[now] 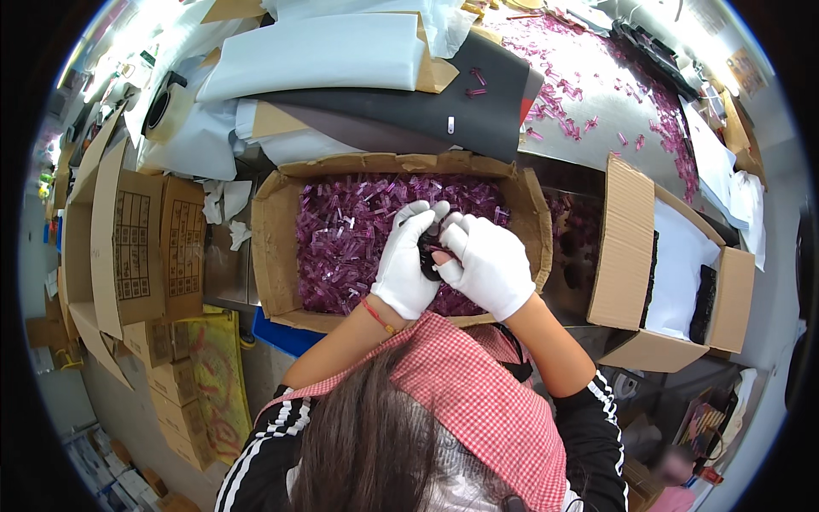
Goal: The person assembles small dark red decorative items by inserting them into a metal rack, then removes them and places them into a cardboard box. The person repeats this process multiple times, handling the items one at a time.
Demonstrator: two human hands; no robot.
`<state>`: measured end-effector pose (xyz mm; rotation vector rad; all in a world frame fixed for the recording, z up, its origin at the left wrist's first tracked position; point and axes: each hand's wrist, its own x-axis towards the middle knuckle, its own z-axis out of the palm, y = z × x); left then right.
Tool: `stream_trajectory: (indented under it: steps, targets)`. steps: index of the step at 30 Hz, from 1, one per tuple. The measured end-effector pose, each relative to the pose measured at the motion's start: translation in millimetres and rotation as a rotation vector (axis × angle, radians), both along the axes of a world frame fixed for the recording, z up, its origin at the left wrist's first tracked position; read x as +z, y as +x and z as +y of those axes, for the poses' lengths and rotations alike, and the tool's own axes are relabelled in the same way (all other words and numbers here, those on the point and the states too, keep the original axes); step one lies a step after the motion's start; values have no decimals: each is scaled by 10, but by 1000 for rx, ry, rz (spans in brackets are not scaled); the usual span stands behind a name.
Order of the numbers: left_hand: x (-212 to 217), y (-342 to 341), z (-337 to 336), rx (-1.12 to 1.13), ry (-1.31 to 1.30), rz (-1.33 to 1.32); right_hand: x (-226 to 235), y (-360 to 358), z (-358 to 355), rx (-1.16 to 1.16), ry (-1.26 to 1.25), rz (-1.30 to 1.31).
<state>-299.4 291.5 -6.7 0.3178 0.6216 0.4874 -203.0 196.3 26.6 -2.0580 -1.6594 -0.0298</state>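
Holding a small black piece (429, 253) between both gloved hands, my left hand (408, 264) and right hand (488, 263) each keep a clamped grip on it above the cardboard box (275, 247). Pink clips (350, 235) fill the box, with more scattered on the tabletop (597, 77) at one o'clock; plenty looks left.

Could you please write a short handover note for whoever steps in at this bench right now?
Left hand: white glove, closed around one side of a small dark part held over the carton.
Right hand: white glove, pinching the same dark part from the other side; both hands meet on it.
Things: open cardboard carton directly in front, filled with small translucent pink pieces. More pink pieces lie scattered on the metal table beyond. A second carton with dark and white sheets stands to the right.
Done: cannot tell how many parts are finished.
Left: the carton still holds a deep layer of pink pieces.
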Motion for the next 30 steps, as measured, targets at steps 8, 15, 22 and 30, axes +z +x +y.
stream_trajectory:
  steps: [8, 15, 22, 30]
  targets:
    - [-34, 71, -61, 26, 338, 172, 73, -19, -31, 76, -95, -161]
    - [64, 64, -63, -2, 518, 119, 118, 54, -54, 68, -40, -154]
    - [53, -25, -80, -102, 637, 235, 38, -12, -118, 94, 110, -27]
    - [111, -89, 66, -486, 643, 130, 10, 232, -181, 253, -22, 199]
